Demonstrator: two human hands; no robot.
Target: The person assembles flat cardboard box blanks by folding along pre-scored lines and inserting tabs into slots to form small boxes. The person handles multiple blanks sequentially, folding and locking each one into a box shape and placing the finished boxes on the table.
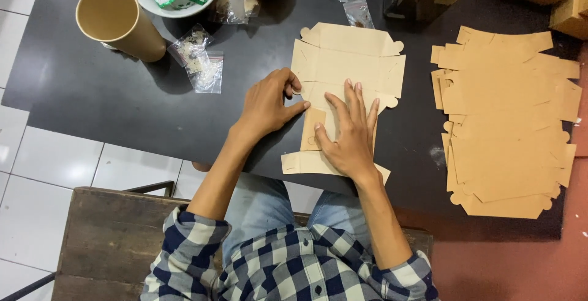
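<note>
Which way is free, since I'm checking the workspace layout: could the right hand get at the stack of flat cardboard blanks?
Probably yes. The right hand presses on the flat box blank; the stack of blanks lies to its right on the same dark table, with only bare tabletop between them.

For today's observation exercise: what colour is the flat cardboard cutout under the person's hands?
Light kraft brown; the flat cardboard cutout shows best in the head view, against the black table.
</note>
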